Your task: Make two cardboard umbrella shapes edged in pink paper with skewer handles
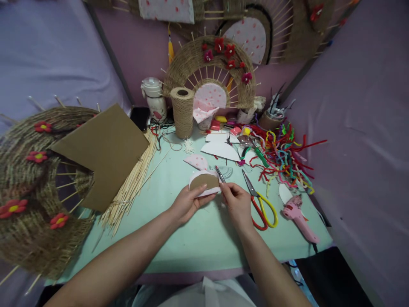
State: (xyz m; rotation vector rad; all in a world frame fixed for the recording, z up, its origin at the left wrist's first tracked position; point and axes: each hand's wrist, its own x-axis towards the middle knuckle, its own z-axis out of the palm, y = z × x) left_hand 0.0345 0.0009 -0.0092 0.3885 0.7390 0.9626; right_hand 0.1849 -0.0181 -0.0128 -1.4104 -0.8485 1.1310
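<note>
My left hand (pixel 191 201) grips a half-round brown cardboard piece (pixel 206 181) backed with white fabric (pixel 195 174), thumb on top and fingers underneath. The fabric shows as a pale border around the cardboard. At the piece's right end, my right hand (pixel 234 200) is closed, thumb and finger pinching the fabric edge. A slim pen-like tool (pixel 220 174) lies just beyond those fingertips. Behind it is a clear protractor (pixel 226 172). Scissors (pixel 255 196) with one red and one yellow handle lie open beside my right hand. A spotted fabric half-circle (pixel 196 161) is beyond the cardboard.
To the right are a pink glue gun (pixel 300 219) and tangled pipe cleaners (pixel 281 153). Thin sticks (pixel 131 183) and a large cardboard sheet (pixel 105 149) are at left. A twine spool (pixel 182 113), a bottle (pixel 155 100) and a woven arch (pixel 179 68) stand behind.
</note>
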